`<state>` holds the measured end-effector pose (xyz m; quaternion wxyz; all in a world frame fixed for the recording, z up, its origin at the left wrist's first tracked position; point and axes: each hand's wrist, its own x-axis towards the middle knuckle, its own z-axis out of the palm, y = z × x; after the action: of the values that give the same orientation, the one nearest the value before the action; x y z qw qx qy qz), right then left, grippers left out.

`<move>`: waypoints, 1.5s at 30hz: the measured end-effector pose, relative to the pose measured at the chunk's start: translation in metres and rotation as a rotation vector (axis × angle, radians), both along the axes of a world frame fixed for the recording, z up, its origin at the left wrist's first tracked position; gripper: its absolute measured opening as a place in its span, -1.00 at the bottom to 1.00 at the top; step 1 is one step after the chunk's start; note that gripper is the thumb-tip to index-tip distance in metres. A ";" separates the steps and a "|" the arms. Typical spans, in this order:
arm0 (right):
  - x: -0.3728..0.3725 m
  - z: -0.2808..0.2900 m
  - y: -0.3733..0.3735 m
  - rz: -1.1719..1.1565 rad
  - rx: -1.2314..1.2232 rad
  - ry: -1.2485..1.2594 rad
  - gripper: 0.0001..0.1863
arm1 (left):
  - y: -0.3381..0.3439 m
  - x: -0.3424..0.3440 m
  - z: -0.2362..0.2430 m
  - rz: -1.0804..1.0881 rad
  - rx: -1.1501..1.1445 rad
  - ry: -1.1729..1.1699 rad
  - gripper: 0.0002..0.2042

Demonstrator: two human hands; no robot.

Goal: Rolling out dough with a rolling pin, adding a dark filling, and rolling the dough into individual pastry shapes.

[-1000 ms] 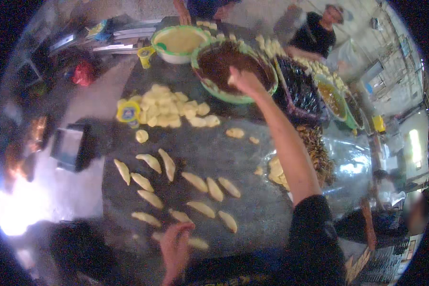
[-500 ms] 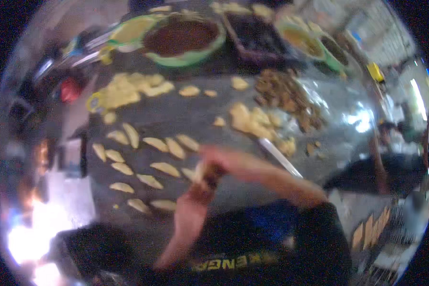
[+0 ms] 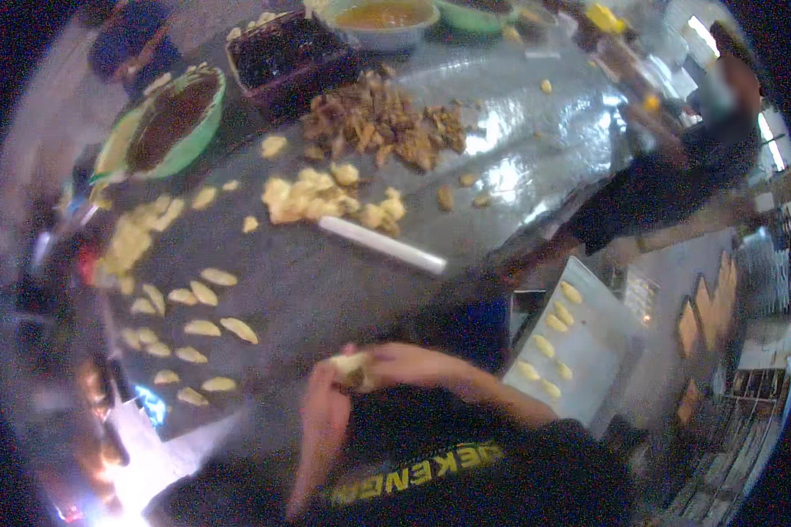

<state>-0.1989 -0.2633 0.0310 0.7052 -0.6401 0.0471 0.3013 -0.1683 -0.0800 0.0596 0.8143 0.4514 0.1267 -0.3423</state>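
Close to my body, both hands are closed around a small pale piece of dough (image 3: 350,362). My left hand (image 3: 323,391) grips it from the left and below, and my right hand (image 3: 397,362) pinches it from the right. Blur hides the exact finger positions. On the dark table to the left lie several half-moon dough pieces (image 3: 202,328) in loose rows. A white rolling pin (image 3: 382,244) rests beyond my hands, touching a cluster of dough lumps (image 3: 312,195).
A pile of brown chunks (image 3: 378,123) lies past the lumps. Along the far side stand a green bowl of brown filling (image 3: 177,127), a dark-filled crate (image 3: 290,57) and a bowl of yellow liquid (image 3: 385,13). At right are a tray (image 3: 602,351) with dough pieces and another person (image 3: 659,193).
The view has swung to the right, bringing the tray and the other person into sight. My hands are drawn back from over the dough rows toward my body, still holding the dough piece.
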 end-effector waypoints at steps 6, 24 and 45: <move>0.036 0.063 -0.087 0.014 -0.725 -0.130 -0.43 | -0.019 0.029 0.013 -0.021 -0.131 0.090 -0.67; 0.172 -0.015 -0.262 -0.398 -1.419 -0.495 -0.69 | 0.011 0.163 0.012 -0.148 -0.002 0.200 -0.70; 0.010 0.099 -0.060 -0.172 -0.786 -1.100 -0.72 | -0.044 0.044 0.039 -0.202 -0.024 -0.044 -0.67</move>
<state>-0.1892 -0.3231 0.1298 0.3629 -0.9028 -0.1617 -0.1648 -0.1247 -0.1241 0.0985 0.7835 0.4595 0.0588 -0.4142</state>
